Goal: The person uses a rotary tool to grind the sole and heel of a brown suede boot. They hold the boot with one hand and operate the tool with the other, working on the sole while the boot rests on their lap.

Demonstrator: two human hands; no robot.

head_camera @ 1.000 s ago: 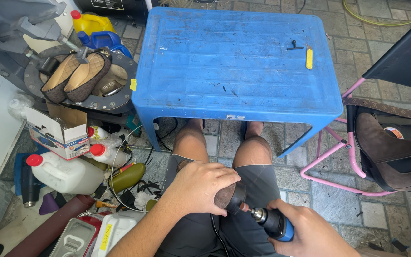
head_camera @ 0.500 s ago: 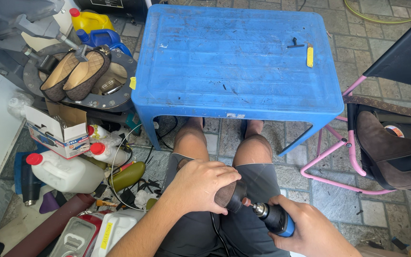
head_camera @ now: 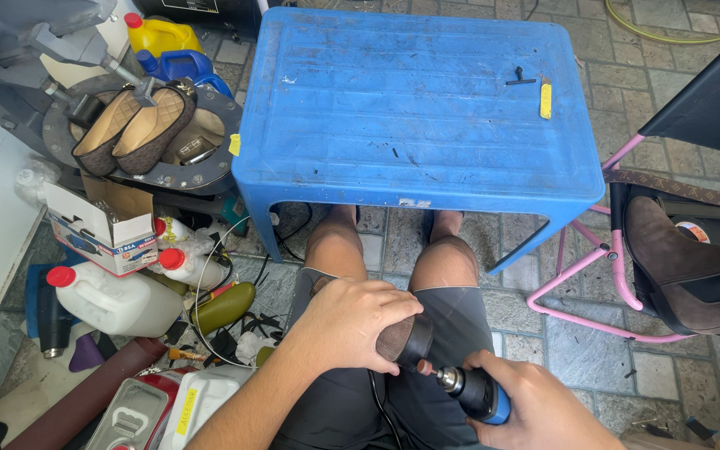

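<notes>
Far left, w/ no part in the work: a pair of brown flat shoes (head_camera: 133, 127) on a round grey metal stand (head_camera: 218, 125), a white plastic jug with a red cap (head_camera: 114, 300) on the paved floor below, and a clutter of bottles and tins. At centre the left hand (head_camera: 352, 323) is clenched down over a dark brown shoe heel piece (head_camera: 403, 340), pinning it on the lap just above the grey shorts (head_camera: 452, 312). To its right the right hand (head_camera: 535, 400) grips a blue-and-black handheld rotary tool (head_camera: 477, 392), its small tip touching, or all but touching, the heel's edge (contact pt too small to be sure). To grind well here, I'd judge: keep the left grip firm, fingers back from the bit, tool angle shallow, light passes rather than pressing, and the cord clear of the legs. Beyond the knees stands the blue plastic table (head_camera: 418, 108), w/ a small black bit and a yellow strip on top. Far right, a brown suede boot (head_camera: 685, 267) sits on a pink-framed chair (head_camera: 577, 275).
</notes>
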